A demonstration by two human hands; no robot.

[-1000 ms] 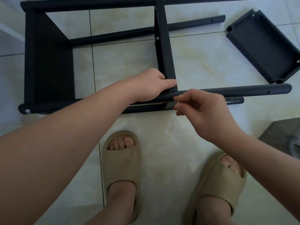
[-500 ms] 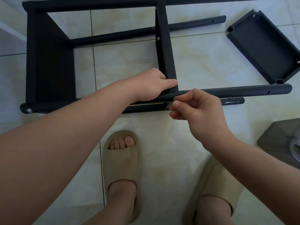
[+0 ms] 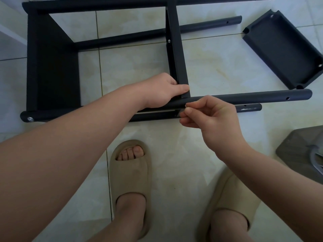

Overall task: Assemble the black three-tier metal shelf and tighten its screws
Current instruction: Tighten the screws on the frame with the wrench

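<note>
Right grip [image 3: 215,123] pinched narrow on a probable screw [image 3: 186,106] at the near pole [image 3: 244,99], axis crosswise, just right of left grip [image 3: 162,92] clutching the middle tier [image 3: 176,49].

Soft even daylight, faint shadows, mild sheen on pale floor tiles [image 3: 218,63], wide-angle bending at edges, sharp focus
</note>
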